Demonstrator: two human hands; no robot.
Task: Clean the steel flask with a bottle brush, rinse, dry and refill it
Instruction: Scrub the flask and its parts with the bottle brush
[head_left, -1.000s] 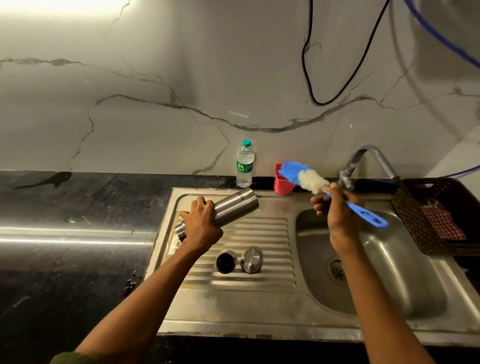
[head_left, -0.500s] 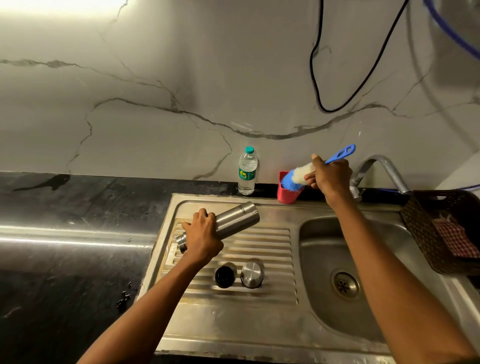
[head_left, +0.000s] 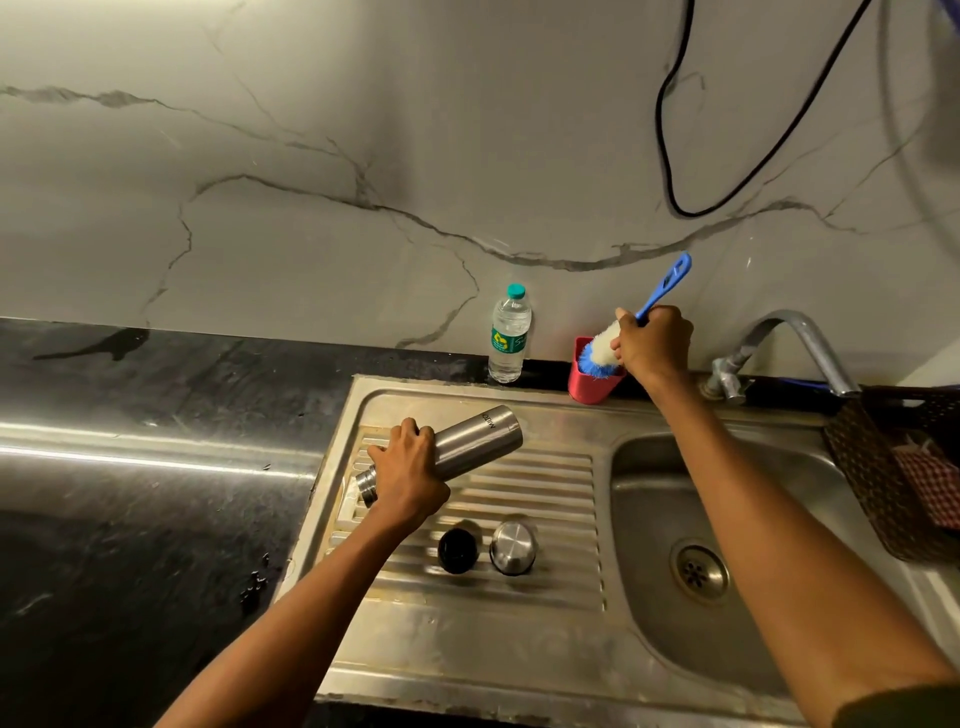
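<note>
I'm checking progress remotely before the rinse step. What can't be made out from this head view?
- Inside of the steel flask: mouth points away, left hand covers the neck.
- Contents of the red cup: the bottle brush head and right hand block it.
- Basket contents: cut off by the right edge.
- Water bottle label: too small.

home kitchen: steel sink, tap

Steel drainboard: black stopper, steel cap.

dark lettering on the steel flask, too small to read, green label on water bottle illegible
</note>
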